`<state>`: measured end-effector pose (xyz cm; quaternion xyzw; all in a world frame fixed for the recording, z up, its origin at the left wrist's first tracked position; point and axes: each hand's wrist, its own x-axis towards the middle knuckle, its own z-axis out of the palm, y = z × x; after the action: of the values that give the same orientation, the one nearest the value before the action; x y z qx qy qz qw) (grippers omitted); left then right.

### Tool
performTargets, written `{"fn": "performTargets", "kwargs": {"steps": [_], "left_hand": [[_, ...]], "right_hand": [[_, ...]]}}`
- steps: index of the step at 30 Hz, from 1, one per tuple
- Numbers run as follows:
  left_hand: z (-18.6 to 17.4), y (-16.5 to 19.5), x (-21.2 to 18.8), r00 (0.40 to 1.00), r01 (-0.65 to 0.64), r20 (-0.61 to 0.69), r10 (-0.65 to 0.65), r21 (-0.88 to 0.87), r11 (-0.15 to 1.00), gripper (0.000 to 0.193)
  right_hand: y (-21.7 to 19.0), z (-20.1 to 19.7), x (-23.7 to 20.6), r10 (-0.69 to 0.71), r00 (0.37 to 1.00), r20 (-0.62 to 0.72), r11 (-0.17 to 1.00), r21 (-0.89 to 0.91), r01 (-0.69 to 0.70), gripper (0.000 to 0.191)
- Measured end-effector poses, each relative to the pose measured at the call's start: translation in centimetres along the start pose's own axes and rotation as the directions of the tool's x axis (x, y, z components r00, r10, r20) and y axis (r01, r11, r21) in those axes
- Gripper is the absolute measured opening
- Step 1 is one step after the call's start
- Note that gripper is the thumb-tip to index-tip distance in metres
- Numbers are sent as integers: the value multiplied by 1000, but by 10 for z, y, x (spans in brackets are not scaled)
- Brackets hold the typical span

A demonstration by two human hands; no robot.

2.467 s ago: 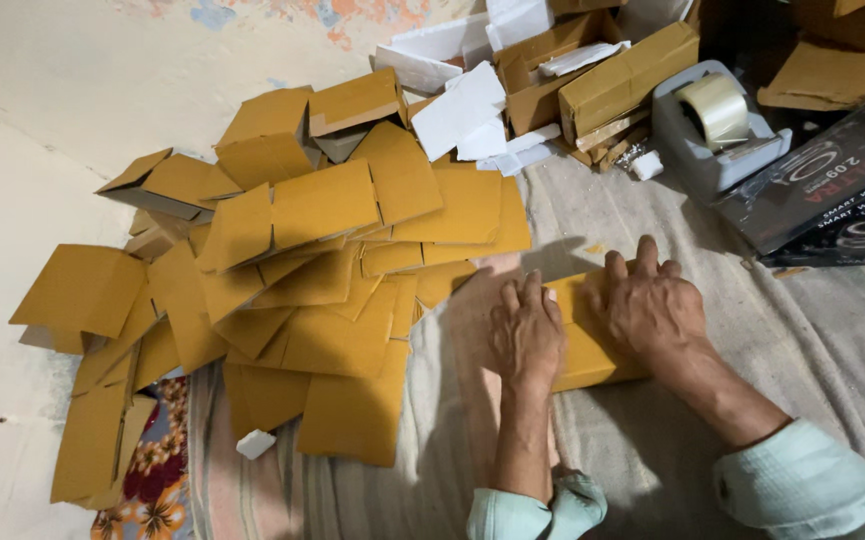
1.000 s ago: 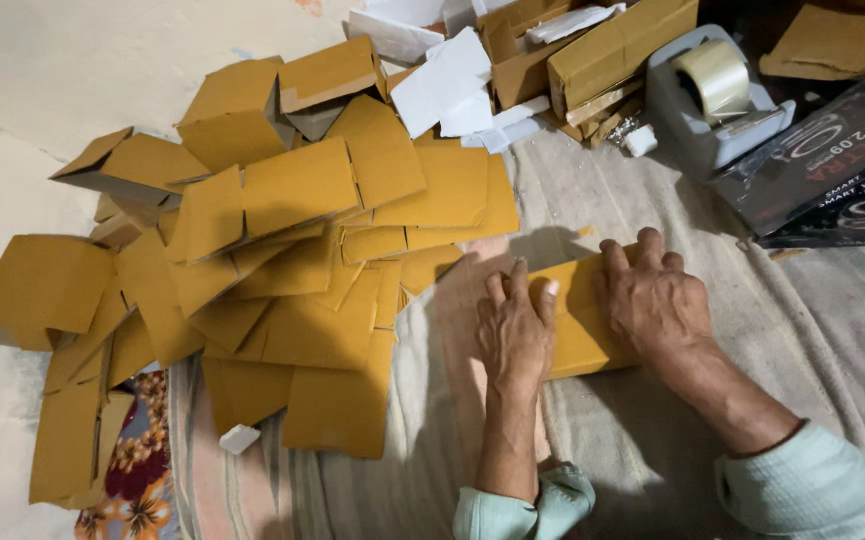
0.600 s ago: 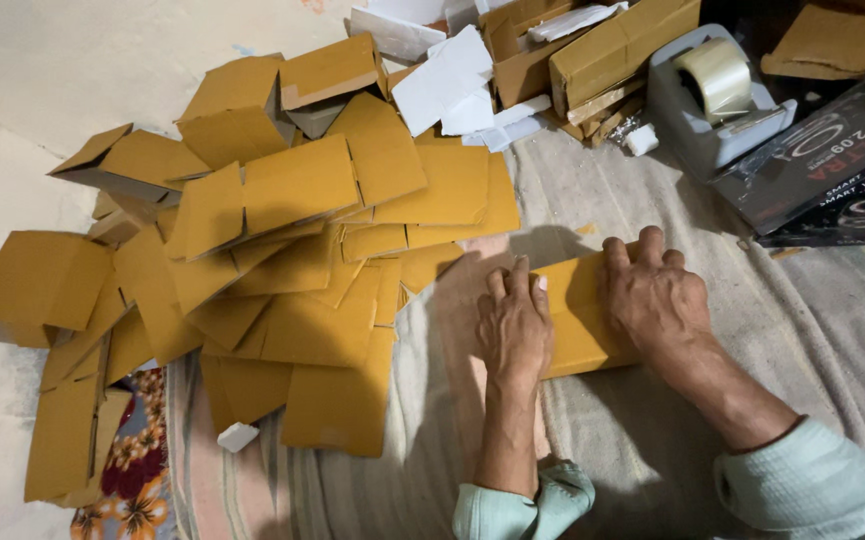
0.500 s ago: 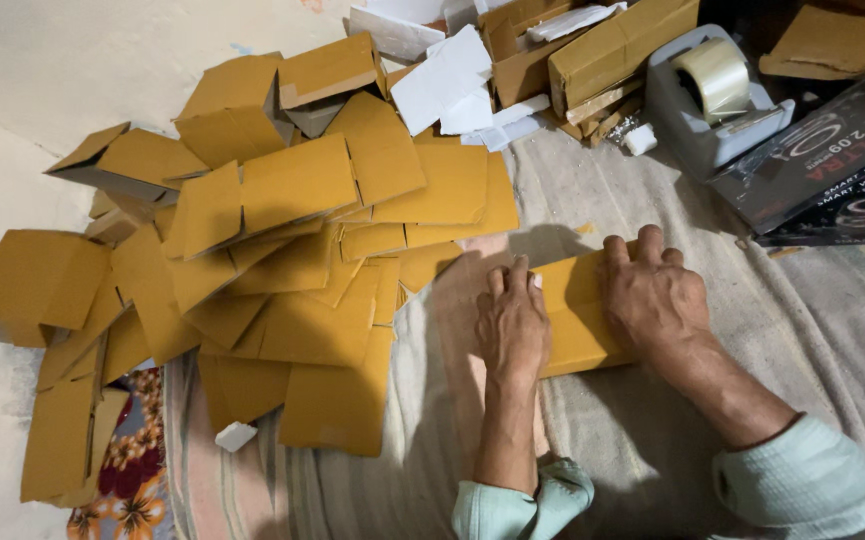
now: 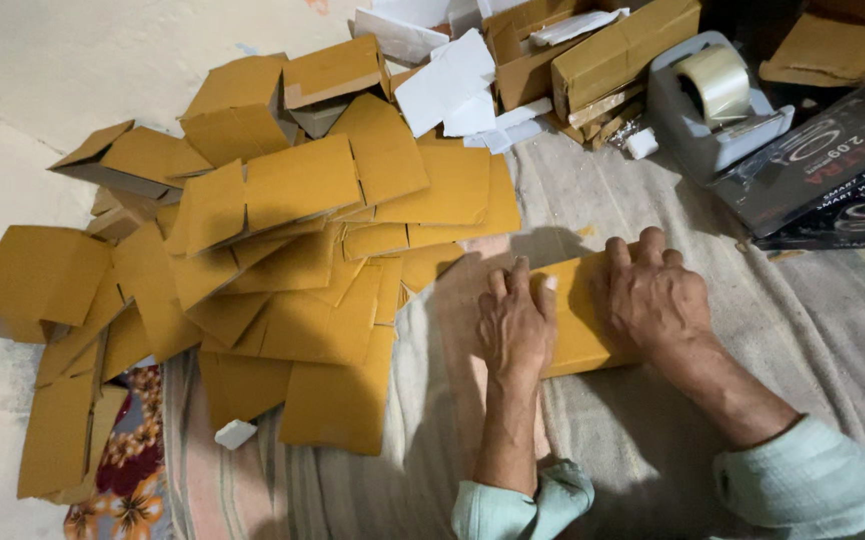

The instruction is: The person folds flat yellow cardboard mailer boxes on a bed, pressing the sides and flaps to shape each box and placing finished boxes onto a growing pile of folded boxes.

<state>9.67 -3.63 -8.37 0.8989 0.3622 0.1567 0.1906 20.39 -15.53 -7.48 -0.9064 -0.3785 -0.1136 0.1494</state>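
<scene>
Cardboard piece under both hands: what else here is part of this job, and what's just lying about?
In the job:
- left hand and right hand, both flat on the yellow cardboard piece
- pile of yellow cardboard blanks beside it

Lying about:
- tape dispenser
- black printed boxes
- white card scraps
- brown cartons
- striped cloth underneath

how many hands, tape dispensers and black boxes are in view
hands: 2, left hand and right hand, both pressing one yellow cardboard piece
tape dispensers: 1, grey tape dispenser
black boxes: 2, upper black box, lower black box
total: 5
</scene>
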Motion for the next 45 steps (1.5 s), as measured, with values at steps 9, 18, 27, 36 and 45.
{"fn": "performTargets", "kwargs": {"steps": [9, 18, 27, 36, 45], "left_hand": [[0, -1, -2, 1000, 19, 0, -19, 25, 999, 65], [-4, 2, 0, 996, 89, 28, -90, 22, 996, 60], [-1, 1, -5, 988, -107, -101, 115, 81, 991, 50], [1, 1, -3, 991, -90, -101, 92, 26, 996, 47], [2, 1, 0, 1000, -11, -6, 11, 42, 999, 50]], "right_hand": [[0, 0, -2, 38, 998, 57, 999, 1, -38, 45], [0, -4, -2, 4, 1000, 27, 1000, -21, -3, 39], [-1, -4, -2, 27, 998, 49, 998, -49, -25, 45], [3, 4, -2, 7, 1000, 22, 997, -79, -5, 56], [2, -1, -4, 10, 998, 56, 999, -49, -7, 55]]}}
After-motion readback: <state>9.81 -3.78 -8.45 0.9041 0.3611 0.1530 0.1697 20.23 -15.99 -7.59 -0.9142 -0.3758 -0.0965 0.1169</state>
